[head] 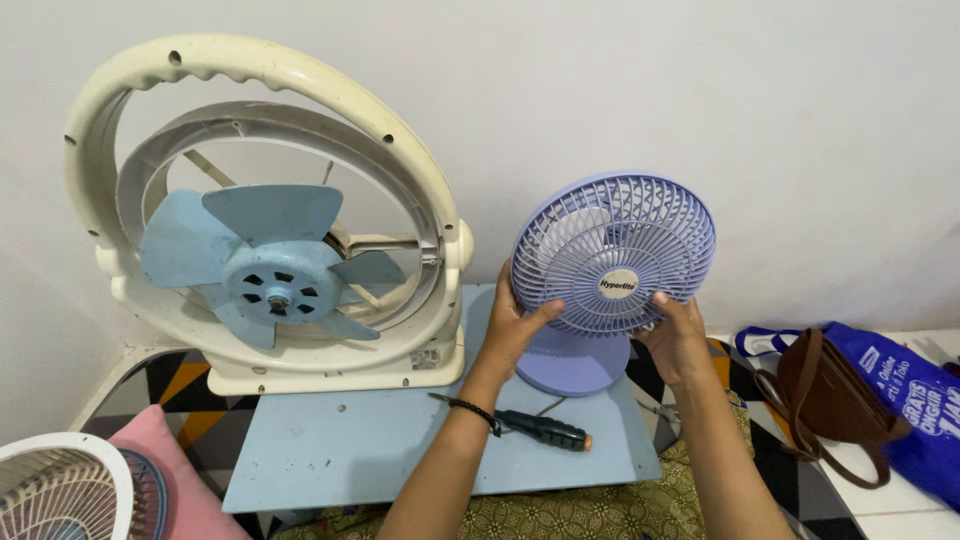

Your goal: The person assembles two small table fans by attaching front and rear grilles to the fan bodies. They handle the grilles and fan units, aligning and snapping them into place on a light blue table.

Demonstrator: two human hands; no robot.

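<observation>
Blue board point(330, 440) | purple fan point(613, 258) gripped between left hand point(515, 325), right hand point(675, 335) fingers

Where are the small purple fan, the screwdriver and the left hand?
small purple fan point(600, 235), head view, on its front grille.
screwdriver point(545, 430), head view, on its dark handle.
left hand point(515, 325), head view, on the back of the hand.

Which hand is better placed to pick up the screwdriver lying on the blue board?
Probably the left hand: the screwdriver lies just under its wrist. The right hand holds the small purple fan farther away.
</observation>
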